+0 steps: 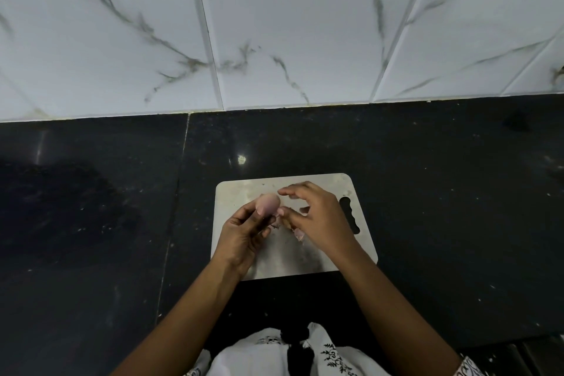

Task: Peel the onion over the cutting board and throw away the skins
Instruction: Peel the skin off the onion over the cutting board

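Left hand (244,232) grips onion (268,202) at fingertips, above cutting board (305,262). Right hand (320,217) just beside onion, fingers loosely curled, thumb near its side; whether it pinches skin, cannot tell. Skin scrap (299,234) lies on board below right hand. Risks: smooth onion likely slips from fingertip hold; light skins may scatter onto dark counter (91,223).

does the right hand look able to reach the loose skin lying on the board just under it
Probably yes. The loose skin lies on the cutting board right under the right hand, with nothing visible between them; the left hand holds the onion off to the side.
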